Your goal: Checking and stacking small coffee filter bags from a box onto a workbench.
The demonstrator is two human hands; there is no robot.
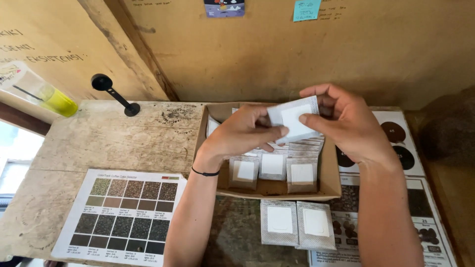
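Hands: left [247, 131] and right [346, 123] both pinched one sachet [293, 120].
Sachet: above box [329, 185], between hands, long axis left-right.
Table [114, 138] front edge: two sachets [297, 223].

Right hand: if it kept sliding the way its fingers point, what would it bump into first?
The right hand points leftward, so it would probably first meet the left hand, which shares the white packet; depth is unclear.

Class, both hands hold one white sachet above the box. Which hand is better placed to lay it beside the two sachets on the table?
Probably the right hand: it grips the sachet and sits nearer above the two sachets than the left hand.
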